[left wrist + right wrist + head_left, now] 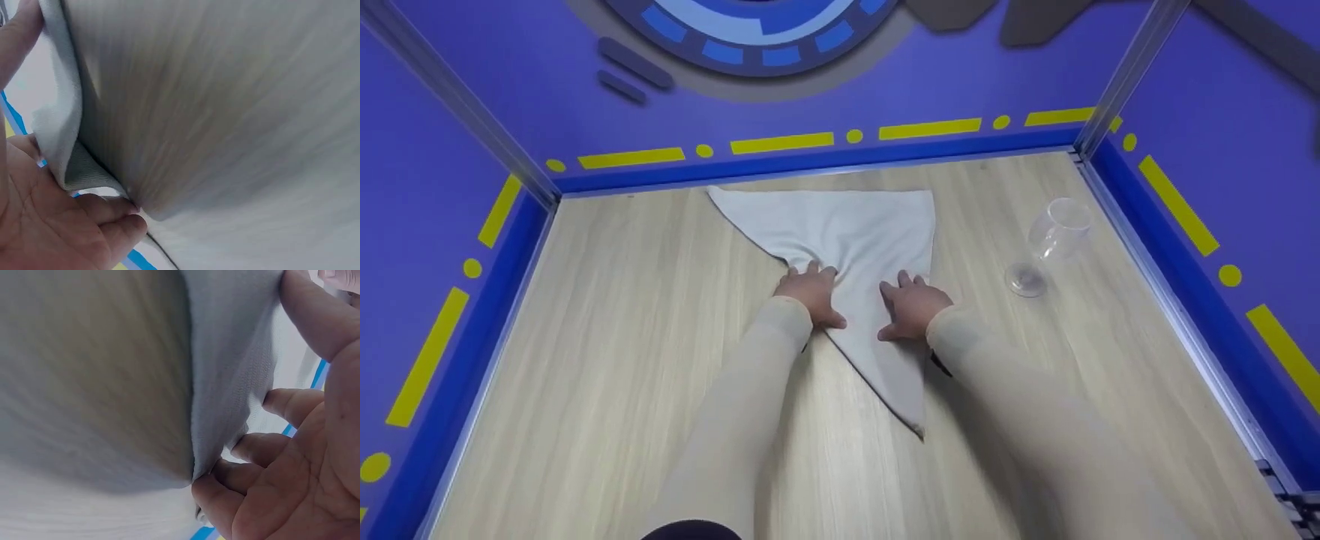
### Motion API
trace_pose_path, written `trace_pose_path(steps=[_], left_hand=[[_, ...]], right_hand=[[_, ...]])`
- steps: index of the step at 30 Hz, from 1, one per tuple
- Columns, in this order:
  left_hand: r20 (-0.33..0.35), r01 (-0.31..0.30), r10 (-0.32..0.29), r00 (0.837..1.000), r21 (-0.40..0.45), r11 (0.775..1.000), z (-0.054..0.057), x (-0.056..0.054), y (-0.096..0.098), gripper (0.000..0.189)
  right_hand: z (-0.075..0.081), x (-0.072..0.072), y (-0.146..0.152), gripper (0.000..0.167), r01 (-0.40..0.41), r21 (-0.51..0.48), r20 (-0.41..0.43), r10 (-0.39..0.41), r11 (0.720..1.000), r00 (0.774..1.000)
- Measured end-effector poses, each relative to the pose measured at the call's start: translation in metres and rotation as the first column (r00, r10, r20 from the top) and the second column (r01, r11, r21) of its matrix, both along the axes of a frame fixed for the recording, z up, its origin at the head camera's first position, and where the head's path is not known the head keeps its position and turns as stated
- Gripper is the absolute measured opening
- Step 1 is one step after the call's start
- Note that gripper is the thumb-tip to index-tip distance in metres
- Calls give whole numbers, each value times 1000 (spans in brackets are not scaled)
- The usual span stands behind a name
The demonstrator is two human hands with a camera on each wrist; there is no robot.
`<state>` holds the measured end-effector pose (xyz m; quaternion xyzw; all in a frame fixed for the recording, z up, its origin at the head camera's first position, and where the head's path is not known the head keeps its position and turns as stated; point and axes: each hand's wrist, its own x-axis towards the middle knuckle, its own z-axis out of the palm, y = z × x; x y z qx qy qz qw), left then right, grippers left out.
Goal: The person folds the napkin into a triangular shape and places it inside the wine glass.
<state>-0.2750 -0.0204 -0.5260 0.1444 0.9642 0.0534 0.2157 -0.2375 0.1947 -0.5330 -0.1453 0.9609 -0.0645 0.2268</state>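
Observation:
A pale grey-white cloth (877, 225) lies on the wooden table in a rough triangle, one corner pointing toward the person. Wrinkles gather in it near the left hand (808, 292), which rests on its left edge with the fingers spread. On the right part of the cloth is the right hand (915, 307), fingers also apart and thumb pointing inward. The left wrist view shows a folded cloth edge (56, 112) against the fingertips. In the right wrist view, extended fingers (287, 405) touch the cloth border (230, 354).
A clear stemmed glass (1057, 229) stands on the table (630, 315) to the right of the cloth. Purple panels (510, 97) with yellow markings and metal framing (1125, 67) enclose the back and both sides.

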Motion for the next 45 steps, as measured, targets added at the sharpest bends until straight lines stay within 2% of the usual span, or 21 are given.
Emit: trace_pose_path(steps=[4,7,9,12,16,24,30,32,36,40,43,45], left_hand=[[12,-58,58,998,-11,998,5,3,1,109],[51,-115,115,992,-7,993,5,4,-1,117],[81,-128,128,988,-5,992,6,5,-4,118],[101,-115,114,988,7,993,8,6,-8,114],[92,-85,83,992,16,996,9,5,-11,111],[53,-26,23,998,45,999,2,-2,-12,106],[74,20,-24,997,52,998,6,-3,-8,102],[75,15,-19,997,58,998,8,-4,-7,101],[50,-25,21,999,80,997,4,-4,-4,112],[10,-1,1,1000,45,999,-4,-2,2,120],[-6,15,-15,1000,16,1000,-7,0,5,118],[-6,10,-10,1000,11,1000,-7,1,5,116]], right_hand=[[3,0,1,92,-45,-18,-6,44,999,999],[5,-4,6,87,-83,-42,-27,82,996,996],[5,-7,11,86,-100,-46,-32,99,994,995],[3,-10,15,92,-96,-28,-8,96,995,995],[0,-9,14,96,-77,-23,32,78,997,996],[0,-3,7,96,-75,0,7,75,997,997],[1,4,-3,94,-93,30,-24,94,995,995],[1,7,-6,93,-103,42,-40,104,994,994],[2,10,-11,91,-125,42,-53,127,991,991],[2,3,-7,81,-129,-3,-91,128,992,988],[1,-6,2,74,-78,-35,-130,73,996,989],[0,-10,8,74,-47,-27,-126,43,999,991]])
